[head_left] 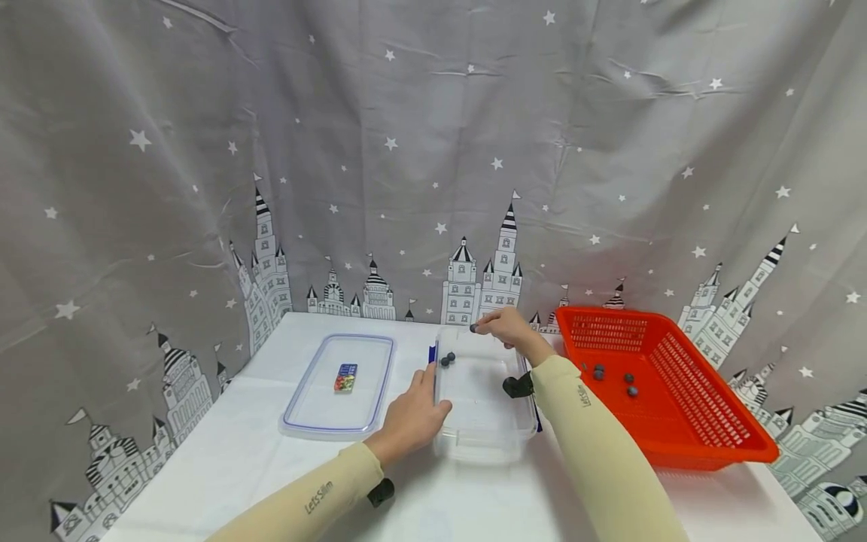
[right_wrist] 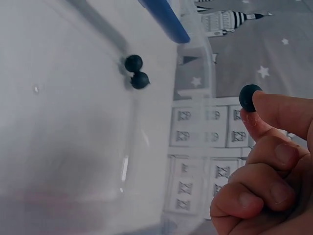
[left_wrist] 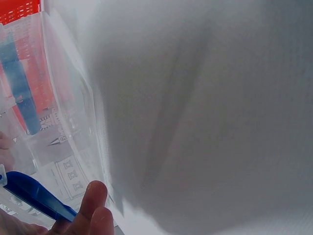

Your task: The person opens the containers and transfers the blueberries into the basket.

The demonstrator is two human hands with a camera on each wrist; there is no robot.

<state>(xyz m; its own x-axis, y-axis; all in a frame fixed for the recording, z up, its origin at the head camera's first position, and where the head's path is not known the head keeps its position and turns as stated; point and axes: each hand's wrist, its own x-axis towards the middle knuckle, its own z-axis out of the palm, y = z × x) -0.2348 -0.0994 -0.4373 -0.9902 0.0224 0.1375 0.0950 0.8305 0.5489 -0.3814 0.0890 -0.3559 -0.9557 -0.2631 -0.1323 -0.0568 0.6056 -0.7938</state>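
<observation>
A clear plastic food container (head_left: 477, 433) with blue side latches stands in the middle of the white table. My left hand (head_left: 415, 412) holds its left side, fingers by the blue latch (left_wrist: 39, 196) and thumb over the rim. Above the container's far edge, my right hand (head_left: 508, 329) pinches a blueberry (right_wrist: 249, 98) between thumb and forefinger, its other fingers curled in. Two blueberries (right_wrist: 137, 72) lie close together inside the container, near the far left corner.
Right of the container stands a red plastic basket (head_left: 691, 444) with several blueberries (head_left: 630, 384) in it. A clear lid (head_left: 325, 361) with a blue seal and a label (head_left: 345, 378) lies at the left. Behind the table hangs a grey curtain (head_left: 406, 150) with stars and castles.
</observation>
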